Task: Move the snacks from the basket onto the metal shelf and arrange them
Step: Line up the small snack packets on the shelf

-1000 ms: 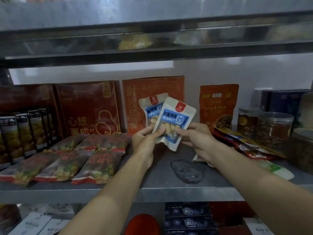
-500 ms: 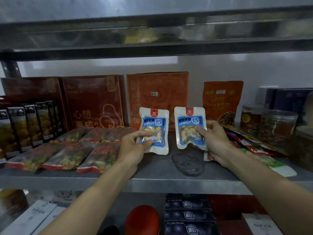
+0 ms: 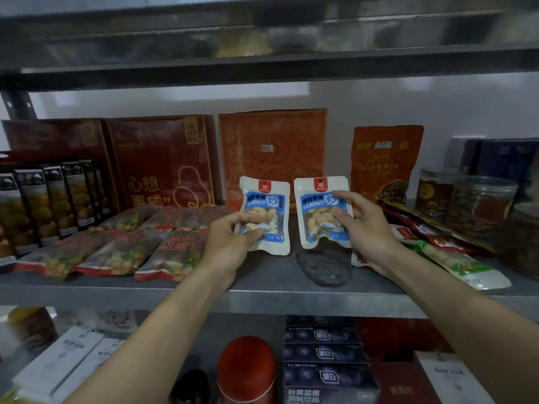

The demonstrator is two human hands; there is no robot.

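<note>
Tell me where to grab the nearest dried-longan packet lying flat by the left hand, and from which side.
Pinch the longan packet by its near red sealed edge, coming from the open front of the metal shelf. It lies flat with that thin seam pointing outward; a neighbouring packet flanks its left, so the front looks freest.

The left hand (image 3: 230,243) pinches the left peanut packet (image 3: 269,196) at its lower left edge. The right hand (image 3: 364,225) holds the right peanut packet (image 3: 318,199) by its right side. The 2 packets are upright, side by side and just apart, over the metal shelf (image 3: 262,287), in front of an orange box (image 3: 271,147). Red snack bags (image 3: 122,246) lie to the left and clear jars (image 3: 478,205) stand to the right.
</note>
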